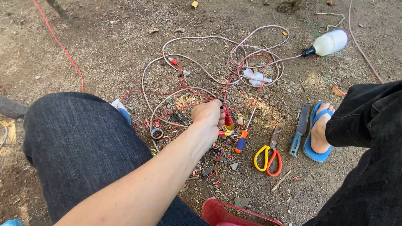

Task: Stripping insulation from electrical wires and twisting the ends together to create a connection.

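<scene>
My left hand (207, 116) reaches out over my left knee (79, 138) to the dirt ground. Its fingers are closed on thin red wires (190, 91) at the middle of a tangle. A small red and yellow cone-shaped piece (228, 121) hangs just below the fingers. A long pale pink cable (197, 38) loops through the same tangle beyond the hand. A screwdriver with an orange and blue handle (241, 140) lies just right of the hand. My right hand is out of view.
Scissors with yellow and orange handles (268, 157) and a grey-blue cutter (300, 130) lie to the right, beside a foot in a blue flip-flop (319, 130). A tape roll (156, 133), a white bottle (330, 42), wire scraps and a red plastic rim (217, 211) surround them.
</scene>
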